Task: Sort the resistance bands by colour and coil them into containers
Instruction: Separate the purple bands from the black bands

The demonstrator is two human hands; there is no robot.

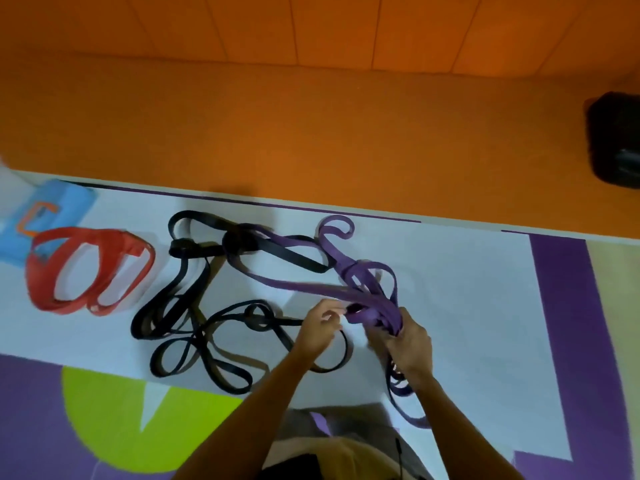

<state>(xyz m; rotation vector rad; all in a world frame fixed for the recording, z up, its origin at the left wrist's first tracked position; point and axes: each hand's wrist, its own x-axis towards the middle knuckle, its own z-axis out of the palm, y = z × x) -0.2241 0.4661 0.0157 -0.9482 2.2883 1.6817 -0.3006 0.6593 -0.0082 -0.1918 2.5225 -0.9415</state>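
Purple resistance bands [304,285] lie tangled across the white mat, partly crossing black bands [194,327] that sprawl in loops to the left. My right hand [408,344] grips a gathered bunch of purple strands, with loose ends hanging below it. My left hand [320,327] hovers just left of that bunch with its fingers loosely curled near the purple loop; whether it pinches a strand is unclear. Red bands [90,268] sit coiled in a clear container [147,271] at the far left.
A blue box [45,216] with an orange clip lies behind the red bands. An orange floor strip [311,133] borders the mat's far edge. A black object [614,140] stands at the far right. My knees show at the bottom.
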